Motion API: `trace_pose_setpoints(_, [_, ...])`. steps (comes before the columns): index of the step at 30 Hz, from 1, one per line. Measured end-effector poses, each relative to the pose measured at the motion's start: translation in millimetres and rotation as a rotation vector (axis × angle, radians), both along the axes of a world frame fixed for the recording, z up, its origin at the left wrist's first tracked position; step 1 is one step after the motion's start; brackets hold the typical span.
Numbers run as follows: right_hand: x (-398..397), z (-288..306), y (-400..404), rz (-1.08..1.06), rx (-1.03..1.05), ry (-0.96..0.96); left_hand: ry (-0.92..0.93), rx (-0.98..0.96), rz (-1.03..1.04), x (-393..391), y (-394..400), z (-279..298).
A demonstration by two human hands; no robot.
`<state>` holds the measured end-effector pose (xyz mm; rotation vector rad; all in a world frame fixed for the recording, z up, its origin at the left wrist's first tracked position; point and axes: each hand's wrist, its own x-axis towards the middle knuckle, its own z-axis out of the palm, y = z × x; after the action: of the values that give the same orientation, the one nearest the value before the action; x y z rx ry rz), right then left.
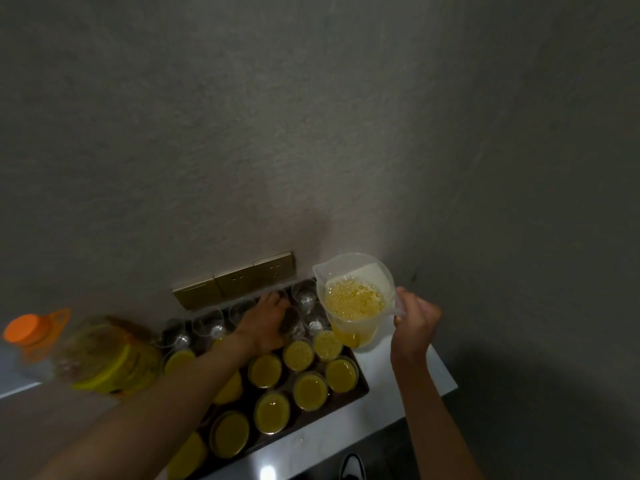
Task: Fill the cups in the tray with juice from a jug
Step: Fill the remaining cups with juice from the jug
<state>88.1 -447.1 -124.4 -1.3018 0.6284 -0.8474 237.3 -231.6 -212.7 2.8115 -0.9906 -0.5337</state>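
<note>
A dark tray [360, 384] lies on the counter, packed with clear plastic cups. Several near cups [309, 390] hold yellow juice. Several cups in the far rows [207, 323] are empty. My left hand [265, 323] reaches over the tray and grips an empty cup [291, 324] in the far part. My right hand [414, 318] holds the handle of a translucent jug [355, 299] at the tray's far right corner. The jug is upright, with frothy yellow juice in its lower part.
A large clear bottle [83, 351] with an orange cap and a yellow label stands left of the tray, blurred. Brass wall sockets [235, 280] sit on the grey wall just behind the tray. The white counter [434, 374] ends right of the tray. A shoe [353, 467] shows below.
</note>
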Motion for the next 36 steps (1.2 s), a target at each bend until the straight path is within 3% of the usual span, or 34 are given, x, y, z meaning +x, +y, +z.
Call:
trace_pose_setpoints(11, [3.6,14.6,14.1,0.013,0.051,0.027,0.063,-0.266,0.132,-10.9,18.3,31.0])
trace_pose_setpoints(17, [8.3,33.3,29.8,0.005,0.041,0.040,0.172,-0.576,0.366,-32.5,26.1,60.0])
trace_pose_setpoints(27, [15.1,77.5,63.4,0.091,-0.034,0.054,0.203,-0.910,0.591,-43.4,60.7,109.6])
trace_pose_setpoints(36, [23.3,115.6,97.9,0.179,-0.113,0.137,0.209,-1.209,0.643,-63.5,104.2,135.5])
